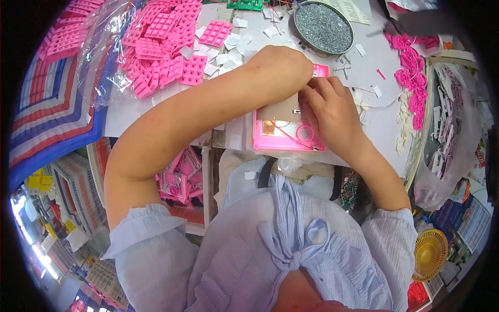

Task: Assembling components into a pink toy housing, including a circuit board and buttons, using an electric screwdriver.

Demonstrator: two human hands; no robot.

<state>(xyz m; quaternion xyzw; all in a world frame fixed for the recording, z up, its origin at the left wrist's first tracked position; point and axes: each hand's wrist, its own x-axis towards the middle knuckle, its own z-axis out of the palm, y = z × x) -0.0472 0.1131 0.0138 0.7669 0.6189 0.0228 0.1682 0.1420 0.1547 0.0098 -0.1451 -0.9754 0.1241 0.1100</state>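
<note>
One pink plastic casing [262,140] lies on the white tabletop [387,122] close to the near edge, directly in front of the worker, its long axis running away from the body. Over its middle sits a tan board [275,112]; nearer the worker, a thin red wire [283,131] crosses toward a round pink ring [305,133] in the casing's corner. Both hands meet over its far half: the left hand [285,63], bent at the wrist, comes over the far part from the left, while the right hand [331,106] stands at the right side with fingers curled inward, nearer the board's right edge. What either set of fingers grips, if anything, cannot be told, the left forearm and knuckles likely screening the contact. Beyond the hands, a round tray of screws [323,27] limits room on the far side, with loose screws [343,67] just beside the right hand. White slips [228,57] and heaped pink keypads [161,44] crowd the far left; rightward, tabletop runs to bundled pink cords [410,65], the widest room for moving.
</note>
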